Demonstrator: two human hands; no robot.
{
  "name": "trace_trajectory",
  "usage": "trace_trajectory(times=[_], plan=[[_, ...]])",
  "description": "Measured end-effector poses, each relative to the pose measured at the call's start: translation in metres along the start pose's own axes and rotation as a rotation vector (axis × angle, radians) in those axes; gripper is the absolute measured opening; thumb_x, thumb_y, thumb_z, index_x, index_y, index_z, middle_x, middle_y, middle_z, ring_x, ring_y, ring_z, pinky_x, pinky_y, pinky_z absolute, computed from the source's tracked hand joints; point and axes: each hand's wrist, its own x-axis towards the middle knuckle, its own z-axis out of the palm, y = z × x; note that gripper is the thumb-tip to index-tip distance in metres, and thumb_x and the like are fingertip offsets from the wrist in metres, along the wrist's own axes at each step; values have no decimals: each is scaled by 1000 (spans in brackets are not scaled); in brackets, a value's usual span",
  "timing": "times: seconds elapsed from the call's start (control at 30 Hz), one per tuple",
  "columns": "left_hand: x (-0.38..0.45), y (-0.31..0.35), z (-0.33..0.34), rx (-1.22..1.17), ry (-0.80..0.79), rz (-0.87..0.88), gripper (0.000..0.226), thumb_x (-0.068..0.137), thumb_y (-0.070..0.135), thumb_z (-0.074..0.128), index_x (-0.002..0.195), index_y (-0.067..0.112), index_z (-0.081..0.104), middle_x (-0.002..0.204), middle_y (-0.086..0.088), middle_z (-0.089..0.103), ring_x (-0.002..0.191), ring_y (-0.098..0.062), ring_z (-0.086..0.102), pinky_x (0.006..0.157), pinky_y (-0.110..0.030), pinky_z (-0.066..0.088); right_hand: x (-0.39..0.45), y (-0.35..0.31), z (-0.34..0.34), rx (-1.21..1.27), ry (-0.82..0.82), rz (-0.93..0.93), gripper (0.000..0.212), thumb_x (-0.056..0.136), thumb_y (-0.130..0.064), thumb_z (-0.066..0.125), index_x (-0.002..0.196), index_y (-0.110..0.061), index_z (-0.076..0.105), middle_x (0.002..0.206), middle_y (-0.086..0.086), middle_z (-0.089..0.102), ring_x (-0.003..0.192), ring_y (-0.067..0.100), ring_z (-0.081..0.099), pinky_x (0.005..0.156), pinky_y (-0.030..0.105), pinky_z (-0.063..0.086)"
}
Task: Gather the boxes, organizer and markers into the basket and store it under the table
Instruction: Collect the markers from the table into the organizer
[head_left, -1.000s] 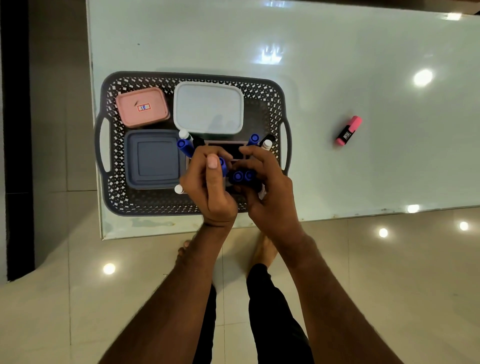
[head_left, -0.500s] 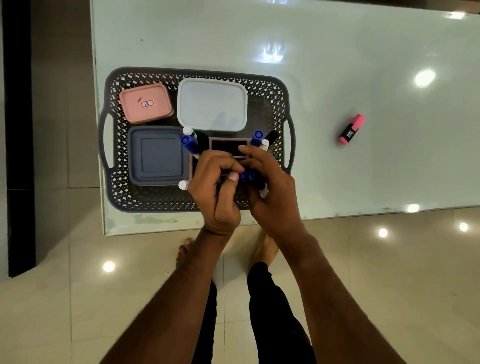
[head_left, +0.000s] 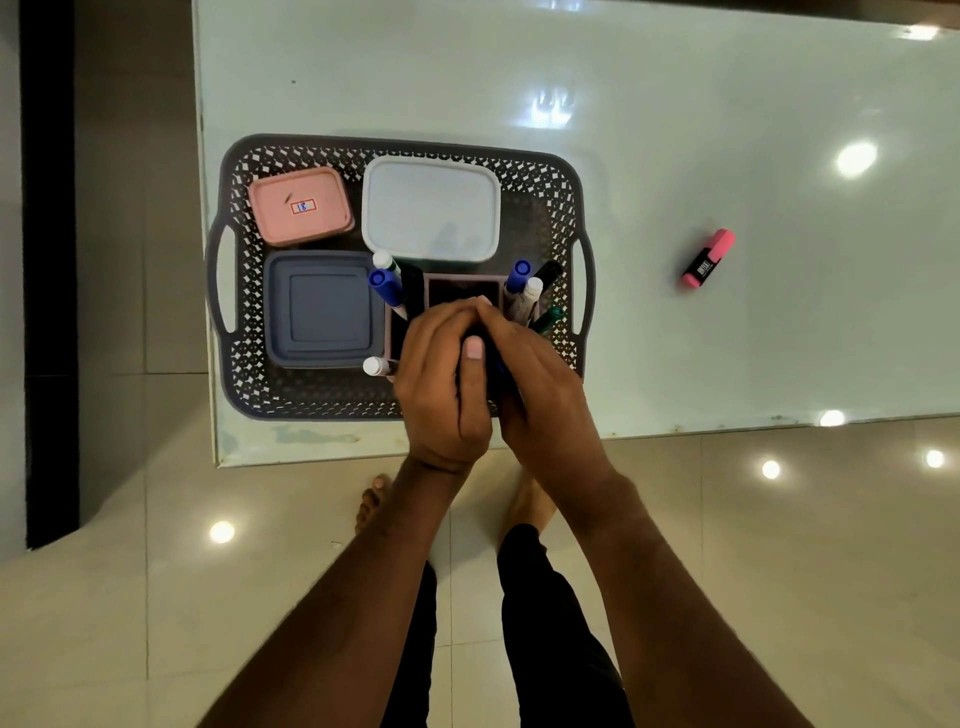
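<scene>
Mostly done, not finished. Basket (head_left: 563, 171) on glass table (head_left: 675, 104) near its 7 o'clock corner, already loaded: pink box (head_left: 300, 207) at basket's 10 o'clock, white box (head_left: 431, 209) at 12, grey box (head_left: 321, 309) at 8, organizer (head_left: 462, 291) at 4 to 5 o'clock, partly under hands. Markers standing or leaning in organizer: blue marker (head_left: 387, 291) and white-capped one on its left side, blue marker (head_left: 517, 278), white marker (head_left: 530, 299), black and green ones on its right; one white-capped marker (head_left: 376, 367) poking out at organizer's 8 o'clock. Left hand (head_left: 441, 384) and right hand (head_left: 540, 384) pressed together over organizer's near half, fingers curled round dark bunch, likely markers being pushed down into slot; exact contents of grip hidden, thumb of left on top. Left to do, as judged: seat that bunch, fetch pink highlighter (head_left: 707, 259) lying alone on table at 3 o'clock of basket, well apart, then lift basket by side handles and stow under table. Risk: leaning markers tipping out on lift.
</scene>
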Motion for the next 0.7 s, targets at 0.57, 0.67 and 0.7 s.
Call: trace_trajectory(times=[0.57, 0.67, 0.7], plan=[[-1, 19, 0, 54, -3, -26, 36, 96, 13, 49, 118, -11, 64, 115, -23, 68, 110, -32, 65, 98, -41, 53, -3, 5, -4, -36, 48, -31, 56, 98, -8, 58, 151, 2, 41, 139, 18, 59, 129, 28, 58, 111, 42, 50], [1, 24, -1, 70, 13, -14, 37, 95, 13, 50, 119, -12, 63, 118, -24, 67, 113, -35, 64, 98, -48, 54, -3, 5, -9, -32, 70, -49, 58, 97, -4, 63, 150, 3, 42, 138, 19, 60, 128, 28, 58, 108, 42, 52], [2, 25, -2, 83, 19, -5, 37, 95, 13, 51, 120, -12, 63, 119, -25, 67, 114, -36, 64, 97, -51, 54, -3, 5, -12, -29, 74, -54, 60, 95, -1, 66, 150, 2, 42, 138, 18, 60, 127, 28, 59, 106, 43, 54]])
